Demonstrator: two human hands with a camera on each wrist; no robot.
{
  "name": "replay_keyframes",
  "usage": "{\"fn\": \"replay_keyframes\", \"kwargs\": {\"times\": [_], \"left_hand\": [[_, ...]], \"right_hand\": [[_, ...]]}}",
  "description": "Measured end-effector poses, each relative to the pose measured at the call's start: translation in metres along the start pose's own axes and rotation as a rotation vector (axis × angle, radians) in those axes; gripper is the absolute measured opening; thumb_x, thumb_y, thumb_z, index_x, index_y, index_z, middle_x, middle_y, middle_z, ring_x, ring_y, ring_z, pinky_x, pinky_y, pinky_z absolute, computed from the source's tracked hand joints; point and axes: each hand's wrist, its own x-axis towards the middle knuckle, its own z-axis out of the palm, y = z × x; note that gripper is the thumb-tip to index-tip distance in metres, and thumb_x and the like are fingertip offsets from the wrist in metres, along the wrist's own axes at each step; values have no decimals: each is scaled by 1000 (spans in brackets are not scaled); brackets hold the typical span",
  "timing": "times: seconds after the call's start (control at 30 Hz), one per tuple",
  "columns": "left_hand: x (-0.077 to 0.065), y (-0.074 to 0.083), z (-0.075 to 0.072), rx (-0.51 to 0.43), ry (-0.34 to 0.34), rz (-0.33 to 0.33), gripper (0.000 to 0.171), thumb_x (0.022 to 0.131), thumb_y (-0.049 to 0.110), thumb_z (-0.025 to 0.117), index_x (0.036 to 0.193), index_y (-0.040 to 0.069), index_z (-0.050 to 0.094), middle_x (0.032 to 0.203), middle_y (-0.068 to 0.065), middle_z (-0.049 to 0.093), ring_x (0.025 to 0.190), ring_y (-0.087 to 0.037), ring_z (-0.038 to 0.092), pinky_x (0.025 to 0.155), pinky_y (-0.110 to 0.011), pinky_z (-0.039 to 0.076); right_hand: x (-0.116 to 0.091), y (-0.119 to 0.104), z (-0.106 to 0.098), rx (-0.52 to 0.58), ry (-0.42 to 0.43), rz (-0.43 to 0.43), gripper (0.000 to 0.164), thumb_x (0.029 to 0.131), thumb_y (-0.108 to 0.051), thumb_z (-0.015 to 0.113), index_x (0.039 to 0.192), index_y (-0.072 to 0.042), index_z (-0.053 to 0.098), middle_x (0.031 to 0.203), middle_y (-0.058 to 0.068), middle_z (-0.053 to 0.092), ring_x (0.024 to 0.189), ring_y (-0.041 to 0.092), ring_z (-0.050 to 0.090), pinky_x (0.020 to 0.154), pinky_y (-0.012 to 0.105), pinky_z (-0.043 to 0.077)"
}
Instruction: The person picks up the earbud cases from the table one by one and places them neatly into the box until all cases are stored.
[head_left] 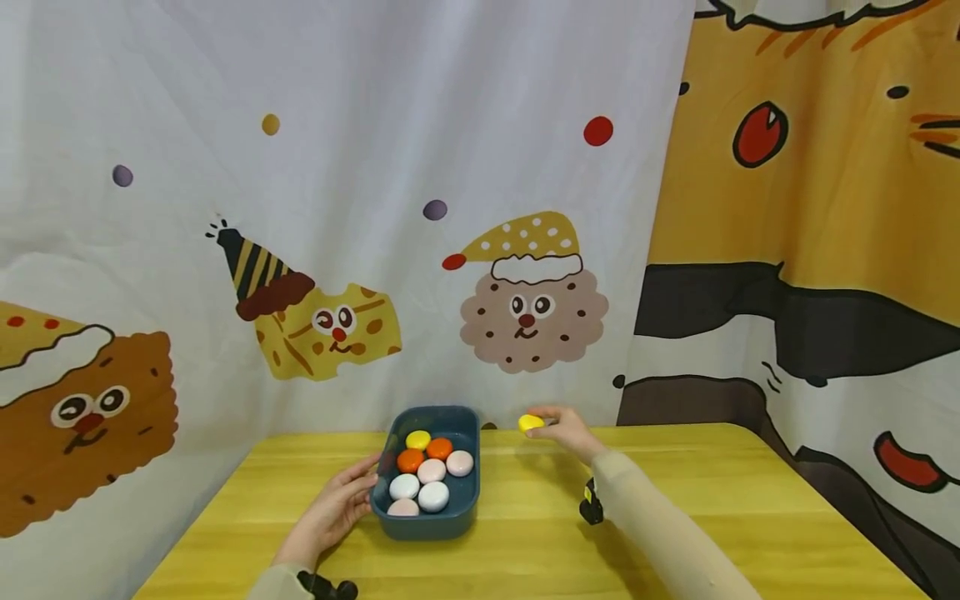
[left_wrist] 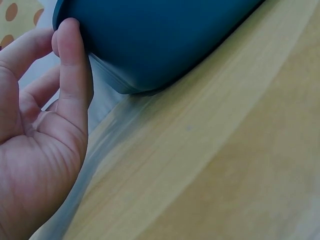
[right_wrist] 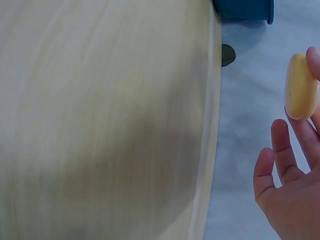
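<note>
A dark blue plastic bin (head_left: 467, 522) stands on the table, with several smooth rounded discs inside. These include a yellow disc (head_left: 418, 440), orange discs (head_left: 439, 448), pale pink discs (head_left: 431, 472) and white discs (head_left: 433, 497). At the bin's left side, my left hand (head_left: 335, 510) grips the rim; the left wrist view shows the thumb and index fingertips together at the bin's edge (left_wrist: 150, 40). To the right of the bin, my right hand (head_left: 567, 432) holds another yellow disc (right_wrist: 301, 87) in the air between thumb and fingers, over the table's far edge.
The yellow wood-grain table (head_left: 555, 554) ends just behind the bin. Beyond it hangs a white curtain (head_left: 360, 100) printed with cartoon biscuits and cheese. Dark wrist straps (head_left: 591, 502) show at both sleeves.
</note>
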Motion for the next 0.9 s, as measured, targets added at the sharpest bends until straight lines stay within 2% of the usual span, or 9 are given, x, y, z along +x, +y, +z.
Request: {"fn": "replay_keyframes", "kwargs": {"times": [0.17,0.33,0.6,0.77,0.9], "left_hand": [[1,0,0,24,-4,13,63,101,8,49,153,-2,15,93,0,63,73,-7,61,64,-20,52],[1,0,-2,23,-1,13,62,101,10,49,154,-1,17,97,0,63,75,-7,60,66,-20,51],[0,-3,-2,40,-11,-22,62,103,11,47,154,1,13,97,1,63,76,-7,60,68,-20,51],[0,-3,-3,39,11,-12,60,102,11,48,153,0,20,99,-1,64,78,-8,61,68,-21,51],[-1,-3,-2,38,2,-5,61,102,11,48,154,0,18,98,1,64,79,-7,61,68,-20,51]], "right_hand": [[-5,-2,-5,-5,3,3,53,85,-14,75,132,3,57,127,16,60,87,20,61,89,52,48],[-7,-7,-8,-10,-15,-19,53,85,-17,75,132,1,58,127,14,60,88,20,61,90,53,47],[-8,-13,-10,-60,-47,-62,54,84,-21,77,130,2,60,129,15,59,86,19,62,78,33,52],[-9,-23,-7,-55,-62,-72,55,84,-24,77,131,-1,60,126,11,61,88,19,62,79,35,51],[-10,-27,-2,-49,-72,-69,54,84,-23,76,131,-2,60,126,10,61,93,20,62,84,39,51]]}}
